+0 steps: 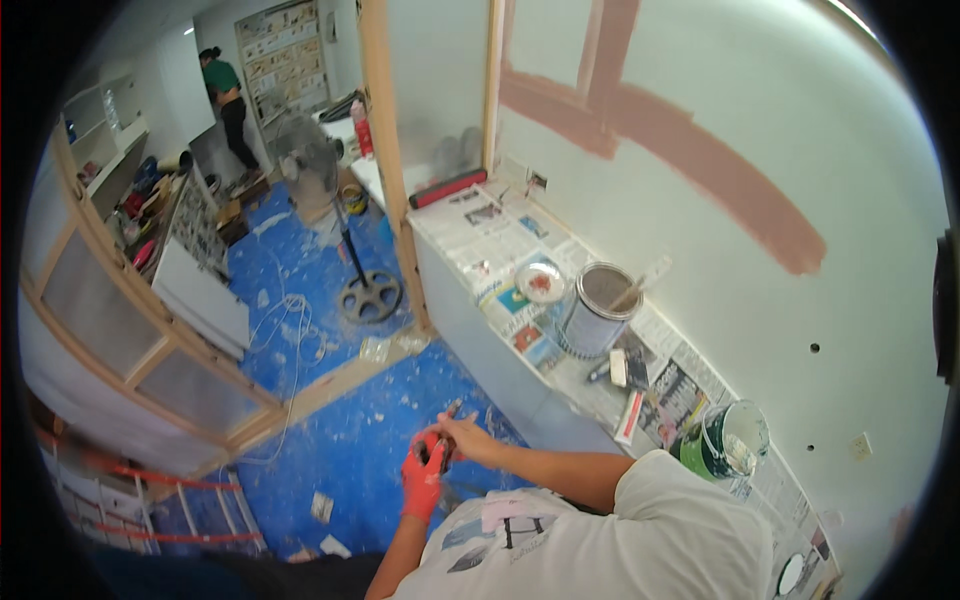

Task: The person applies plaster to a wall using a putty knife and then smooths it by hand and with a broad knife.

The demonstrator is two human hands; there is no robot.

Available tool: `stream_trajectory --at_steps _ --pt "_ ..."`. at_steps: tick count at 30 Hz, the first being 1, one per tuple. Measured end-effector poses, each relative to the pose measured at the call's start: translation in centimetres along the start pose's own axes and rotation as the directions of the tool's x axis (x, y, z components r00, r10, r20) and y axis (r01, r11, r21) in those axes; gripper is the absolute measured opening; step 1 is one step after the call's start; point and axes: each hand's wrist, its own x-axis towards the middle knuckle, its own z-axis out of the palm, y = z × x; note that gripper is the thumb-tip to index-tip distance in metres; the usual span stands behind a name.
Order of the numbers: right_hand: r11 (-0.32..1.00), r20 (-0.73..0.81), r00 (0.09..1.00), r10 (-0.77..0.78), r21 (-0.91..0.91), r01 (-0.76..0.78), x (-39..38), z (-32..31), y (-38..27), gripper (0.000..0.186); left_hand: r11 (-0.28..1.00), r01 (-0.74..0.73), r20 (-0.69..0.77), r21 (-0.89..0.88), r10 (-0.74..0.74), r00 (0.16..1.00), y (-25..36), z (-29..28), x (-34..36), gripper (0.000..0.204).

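Observation:
In front of my shirt my two hands are close together. My left hand (423, 482) wears a red glove, its fingers curled round a small dark object (447, 453). My right hand (470, 440) is bare and closed against the same spot. A dark tip (455, 408) sticks out past its fingers. The kind of thing held is too small and covered to make out. On the newspaper-covered counter (560, 377) to my right stand an open paint can (590, 322) with a paintbrush (643, 283) in it and a round dish (540, 283) with reddish bits.
A green bucket (712, 440), a white tube (629, 417) and a red roll (448, 189) are on the counter. Blue sheeting (370, 400) covers the floor. A ladder (190, 478) lies at left. Beyond the wooden frame (383, 130) are a pedestal fan (371, 297) and a person (232, 100).

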Motion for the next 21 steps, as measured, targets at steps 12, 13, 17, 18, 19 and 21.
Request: stream_trajectory --at_steps 12,13,17,18,19,21 --pt "0.966 -0.024 0.999 -0.029 -0.256 0.021 16.2 0.1 -8.7 0.033 0.996 0.093 0.312 0.003 -0.089 0.946 -0.9 -7.7 18.3 0.036" --pt "0.966 -0.015 0.999 -0.045 -0.254 0.039 17.6 -0.5 -9.3 0.033 0.981 0.174 0.321 -0.084 -0.139 0.937 -1.6 -7.6 20.2 0.039" --pt "0.965 -0.073 0.995 -0.069 -0.258 0.048 23.2 -1.9 -13.2 0.031 0.913 0.288 0.366 -0.288 -0.174 0.914 -4.6 -8.2 26.8 0.046" --pt "0.917 -0.072 0.983 -0.171 -0.376 0.133 25.2 -3.0 -13.9 0.031 0.916 0.259 0.393 -0.307 -0.126 0.911 -4.4 -7.9 29.7 0.046" --pt "0.847 -0.061 0.963 -0.261 -0.492 0.198 27.1 -4.1 -14.2 0.031 0.905 0.306 0.397 -0.295 -0.175 0.901 -3.4 -7.2 32.2 0.046" --pt "0.899 0.001 0.986 -0.168 -0.409 0.153 30.0 -5.2 -16.9 0.032 0.874 0.407 0.375 -0.266 -0.295 0.879 -2.1 -7.1 36.0 0.046"
